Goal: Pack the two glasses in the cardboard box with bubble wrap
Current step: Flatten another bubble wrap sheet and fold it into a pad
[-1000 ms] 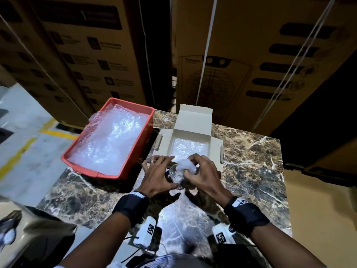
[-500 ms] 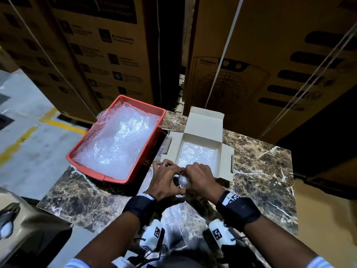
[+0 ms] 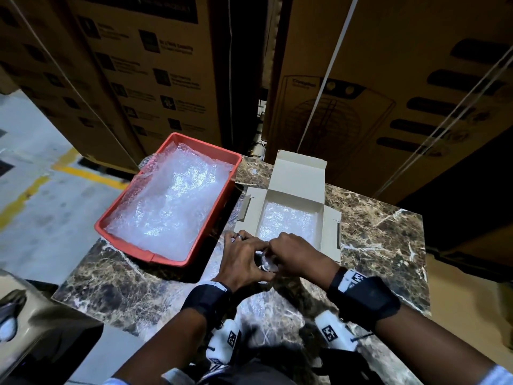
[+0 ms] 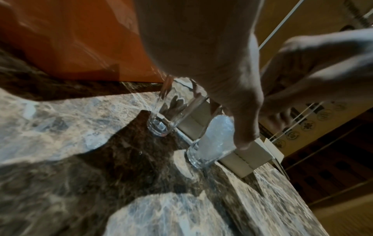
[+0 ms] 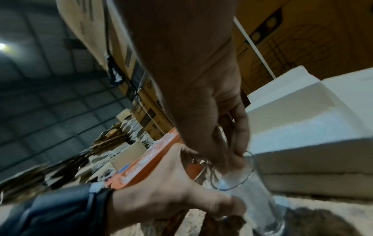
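Two clear glasses stand on the marble table just in front of the open cardboard box. The left wrist view shows an empty glass and, to its right, a glass stuffed with bubble wrap. My left hand grips the stuffed glass round its side, thumb down the wall. My right hand sits over its mouth. Its bunched fingertips pinch bubble wrap inside the rim. Another bubble wrap sheet lines the box floor.
A red tray filled with bubble wrap lies left of the box and overhangs the table's left edge. Tall stacked cartons stand right behind the table. Bare marble shows to the right of the box.
The wad of bubble wrap that my right hand held above the glass has gone down into it. Both hands have closed in over the glass mouth.
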